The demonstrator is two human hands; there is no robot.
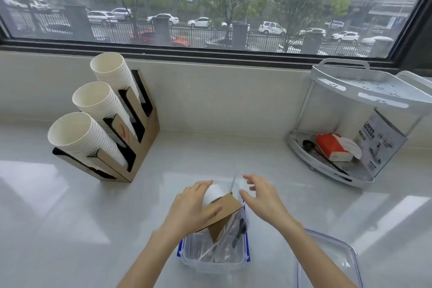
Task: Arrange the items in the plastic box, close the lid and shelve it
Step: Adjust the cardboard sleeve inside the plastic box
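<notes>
A clear plastic box [211, 262] with blue clips stands open on the counter in front of me. My left hand [190, 209] grips a white paper cup [214, 193] with a brown cardboard sleeve [228, 209], tilted over the box. Clear plastic-wrapped items with dark parts [233, 232] lean inside the box. My right hand [263, 199] hovers just right of the cup, fingers spread, holding nothing. The clear lid [327, 262] with a blue rim lies flat on the counter at the lower right.
A cardboard holder with three stacks of white paper cups [102, 124] stands at the left. A white two-tier corner shelf [360, 124] at the right holds a red tissue pack [333, 147] and a clear container. A window ledge runs behind.
</notes>
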